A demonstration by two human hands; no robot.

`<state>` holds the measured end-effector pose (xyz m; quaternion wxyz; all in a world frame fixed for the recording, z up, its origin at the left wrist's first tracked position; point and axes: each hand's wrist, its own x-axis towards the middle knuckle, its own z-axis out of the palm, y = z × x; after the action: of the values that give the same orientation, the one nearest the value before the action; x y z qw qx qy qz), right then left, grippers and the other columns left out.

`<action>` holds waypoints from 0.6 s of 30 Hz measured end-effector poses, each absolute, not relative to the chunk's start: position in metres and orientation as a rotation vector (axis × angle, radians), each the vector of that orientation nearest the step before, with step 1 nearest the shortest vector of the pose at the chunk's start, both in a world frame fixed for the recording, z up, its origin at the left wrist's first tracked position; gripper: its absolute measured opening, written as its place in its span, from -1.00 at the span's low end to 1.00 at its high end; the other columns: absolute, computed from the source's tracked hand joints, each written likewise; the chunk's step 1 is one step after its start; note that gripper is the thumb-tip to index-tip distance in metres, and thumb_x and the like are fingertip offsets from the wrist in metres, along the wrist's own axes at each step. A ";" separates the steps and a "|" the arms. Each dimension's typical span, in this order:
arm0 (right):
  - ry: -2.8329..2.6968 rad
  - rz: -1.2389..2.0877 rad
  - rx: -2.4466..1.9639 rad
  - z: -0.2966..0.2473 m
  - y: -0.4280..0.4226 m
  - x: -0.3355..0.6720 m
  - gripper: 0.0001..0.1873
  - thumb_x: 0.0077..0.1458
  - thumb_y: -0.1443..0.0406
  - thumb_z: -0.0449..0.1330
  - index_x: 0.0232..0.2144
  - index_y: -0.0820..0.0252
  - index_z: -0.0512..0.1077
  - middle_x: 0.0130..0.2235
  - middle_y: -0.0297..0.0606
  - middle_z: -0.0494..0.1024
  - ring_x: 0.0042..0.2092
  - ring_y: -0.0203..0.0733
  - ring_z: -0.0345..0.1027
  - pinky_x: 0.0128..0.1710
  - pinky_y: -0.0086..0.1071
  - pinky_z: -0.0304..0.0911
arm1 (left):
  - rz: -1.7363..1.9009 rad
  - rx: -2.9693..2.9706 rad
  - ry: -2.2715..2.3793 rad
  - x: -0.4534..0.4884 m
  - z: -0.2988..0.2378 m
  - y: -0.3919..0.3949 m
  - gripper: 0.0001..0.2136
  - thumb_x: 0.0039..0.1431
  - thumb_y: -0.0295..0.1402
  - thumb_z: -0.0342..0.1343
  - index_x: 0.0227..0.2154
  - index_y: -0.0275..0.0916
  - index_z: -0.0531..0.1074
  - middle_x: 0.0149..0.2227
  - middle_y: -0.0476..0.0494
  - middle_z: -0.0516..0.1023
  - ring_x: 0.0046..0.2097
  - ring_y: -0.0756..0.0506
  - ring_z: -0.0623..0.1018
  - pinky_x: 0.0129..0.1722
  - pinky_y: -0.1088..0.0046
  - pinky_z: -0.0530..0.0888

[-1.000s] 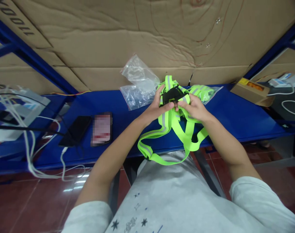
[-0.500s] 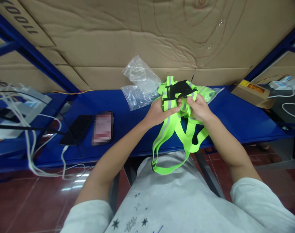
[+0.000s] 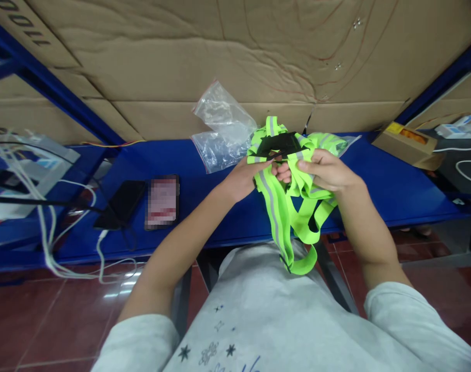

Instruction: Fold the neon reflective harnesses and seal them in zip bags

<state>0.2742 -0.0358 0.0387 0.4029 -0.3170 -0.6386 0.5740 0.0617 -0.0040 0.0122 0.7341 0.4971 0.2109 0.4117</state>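
Between my hands is a neon-yellow reflective harness (image 3: pixel 273 206) with grey stripes and a black piece (image 3: pixel 279 143) at its top. My left hand (image 3: pixel 247 175) closes on the straps at its left side, some fingers curling under the black piece. On the right, my right hand (image 3: pixel 324 168) pinches the straps, its thumb on top. Loose loops hang from the harness over the table's front edge towards my shirt. Clear plastic bags (image 3: pixel 223 129) lie just behind and left of it, and more yellow-green straps bunch behind my right hand.
On the blue table (image 3: pixel 197 206) a phone with a blurred screen (image 3: pixel 161 202) lies left of my arm, beside a black phone (image 3: pixel 121 204) on a white cable. White cables (image 3: pixel 45 232) droop at far left. An open cardboard box (image 3: pixel 408 144) stands right; cardboard panels (image 3: pixel 173 67) rise behind.
The hanging strap loop has swung right and narrowed. My left hand has shifted slightly left, and my right hand slightly right. The black piece has tilted and spread between them.
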 end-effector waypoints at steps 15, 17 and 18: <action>-1.591 0.915 -0.940 0.001 -0.025 0.250 -0.52 0.25 -0.20 0.19 -0.18 0.02 0.58 -0.24 -0.34 0.58 -0.13 -0.15 0.50 -0.01 -0.20 0.45 | 1.287 1.614 0.666 0.070 -0.005 -0.006 -0.60 -0.07 -0.17 0.53 -0.15 -0.16 0.64 -0.05 -0.14 0.72 0.06 -0.26 0.66 0.19 0.10 0.53; -1.715 0.692 -0.954 0.011 -0.030 0.250 -0.49 0.31 -0.19 0.12 -0.25 0.07 0.56 -0.23 -0.28 0.55 -0.07 -0.10 0.47 0.06 -0.13 0.41 | 1.313 1.571 0.652 0.070 -0.004 -0.005 -0.63 -0.06 -0.19 0.53 -0.18 -0.17 0.64 -0.06 -0.13 0.72 0.05 -0.24 0.67 0.19 0.11 0.53; -1.795 0.575 -0.949 0.018 -0.032 0.250 -0.48 0.34 -0.16 0.09 -0.27 0.09 0.55 -0.21 -0.25 0.54 -0.05 -0.08 0.45 0.09 -0.10 0.39 | 1.316 1.513 0.637 0.070 -0.003 -0.004 -0.63 -0.06 -0.20 0.53 -0.18 -0.17 0.64 -0.06 -0.12 0.72 0.05 -0.24 0.67 0.18 0.12 0.54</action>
<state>0.2504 -0.0323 0.0177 0.4932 -0.3912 -0.7399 0.2372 0.0695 -0.0043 -0.0028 0.4958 0.6246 0.2631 0.5430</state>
